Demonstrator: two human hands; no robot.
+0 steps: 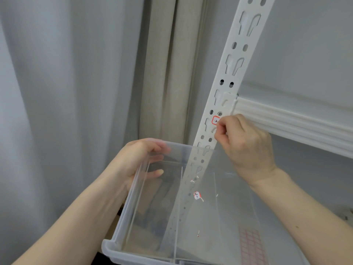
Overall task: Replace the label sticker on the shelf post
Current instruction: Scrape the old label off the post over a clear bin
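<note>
A white slotted shelf post (236, 54) runs from the top right down behind a clear plastic bin (133, 188). A small red-bordered white label sticker (215, 119) with a handwritten mark sits on the post just below the shelf joint. My right hand (246, 146) has its fingers curled, and thumb and forefinger pinch at the sticker's right edge. My left hand (139, 161) grips the bin's left rim, thumb inside, and holds it up under the sticker. Torn sticker scraps (197, 196) lie inside the bin.
A white shelf beam (296, 125) runs right from the post. Grey curtain (66, 92) and beige curtain (172, 73) hang on the left. A sheet of red-bordered labels (252, 243) shows through the bin at the lower right.
</note>
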